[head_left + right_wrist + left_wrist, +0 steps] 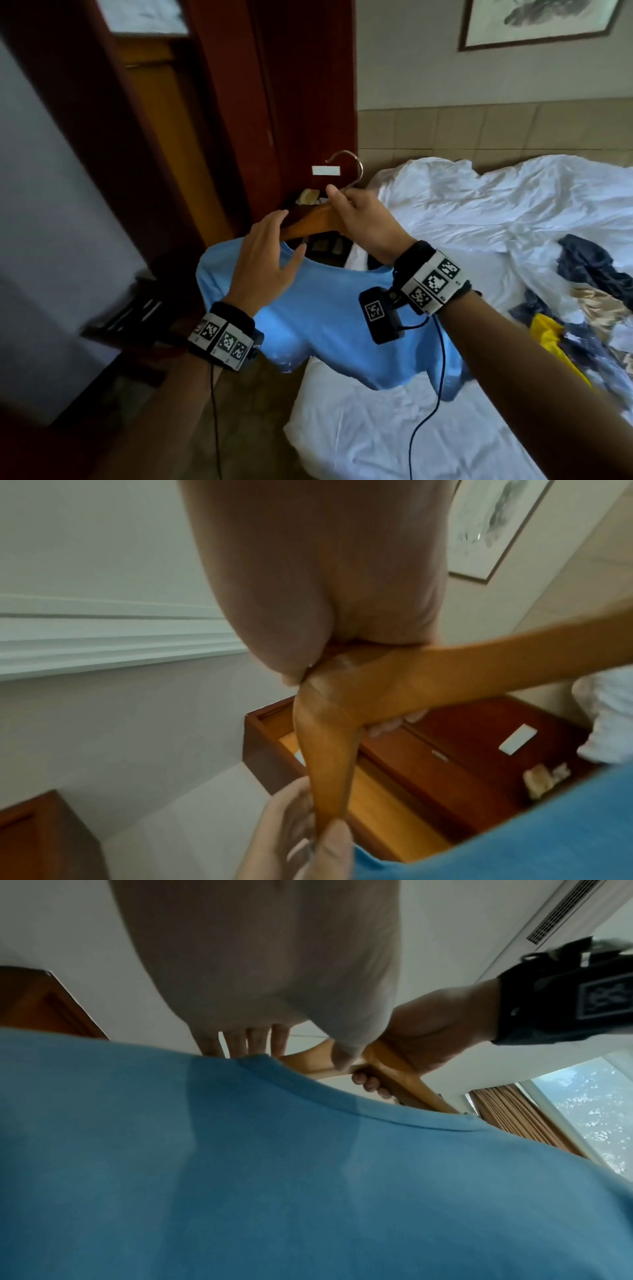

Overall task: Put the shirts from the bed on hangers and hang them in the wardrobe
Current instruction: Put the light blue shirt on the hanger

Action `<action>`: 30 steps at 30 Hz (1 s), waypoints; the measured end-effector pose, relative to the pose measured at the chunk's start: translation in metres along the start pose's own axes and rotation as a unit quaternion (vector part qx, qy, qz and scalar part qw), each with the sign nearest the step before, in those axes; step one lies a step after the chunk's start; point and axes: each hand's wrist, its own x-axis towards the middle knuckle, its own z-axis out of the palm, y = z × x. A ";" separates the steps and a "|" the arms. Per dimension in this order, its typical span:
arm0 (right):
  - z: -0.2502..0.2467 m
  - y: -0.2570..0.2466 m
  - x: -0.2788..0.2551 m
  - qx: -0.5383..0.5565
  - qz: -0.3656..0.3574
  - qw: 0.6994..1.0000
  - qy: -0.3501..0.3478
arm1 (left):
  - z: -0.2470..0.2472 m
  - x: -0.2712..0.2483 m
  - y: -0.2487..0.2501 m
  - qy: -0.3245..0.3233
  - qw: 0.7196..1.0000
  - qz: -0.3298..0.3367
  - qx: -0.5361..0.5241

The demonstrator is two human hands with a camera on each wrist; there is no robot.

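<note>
Pale walls and a dark red wooden wardrobe (219,113) with its door standing open frame the scene, with a bed (428,428) in rumpled white sheets to the right.

At the centre, the right hand (368,226) has its fingers (337,200) curled tight round the neck of a wooden hanger (311,221), just below its metal hook (349,168); in the right wrist view the hanger's two arms (329,750) spread out from that grip. The left hand (265,260) has its fingers (277,219) spread and mostly straight, lying over the hanger's left arm and the collar of a light blue shirt (325,315), with the thumb under the neckline. In the right wrist view, the left hand's fingertips (334,840) pinch the end of that hanger arm where it meets the blue cloth.

The shirt hangs from the hanger in mid-air, above the corner of the bed and in front of the wardrobe; its collar (377,1112) runs just under the wood, and how far the right arm of the hanger sits inside it I cannot tell. Both wrists carry black bands with checkered markers and small cameras.

Further out on the bed lies a heap of other clothes (582,308), dark blue, yellow and beige, well apart from the hands. A framed picture (541,20) hangs on the wall above the padded headboard (496,130).
</note>
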 end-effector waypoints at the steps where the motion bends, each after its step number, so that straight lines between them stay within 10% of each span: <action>1: 0.010 -0.012 -0.004 0.022 0.017 0.999 -0.046 | -0.012 -0.015 -0.003 0.014 1.000 -0.007 0.011; 9: 0.148 -0.125 -0.011 0.116 0.131 0.947 -0.269 | -0.141 -0.123 -0.066 0.065 0.982 -0.173 -0.044; 24: 0.558 -0.400 -0.103 0.180 -0.014 0.895 -0.407 | -0.452 -0.384 -0.216 0.059 0.933 -0.323 -0.147; 30: 0.693 -0.499 -0.152 0.181 -0.092 0.822 -0.531 | -0.560 -0.487 -0.251 0.155 0.905 -0.381 -0.106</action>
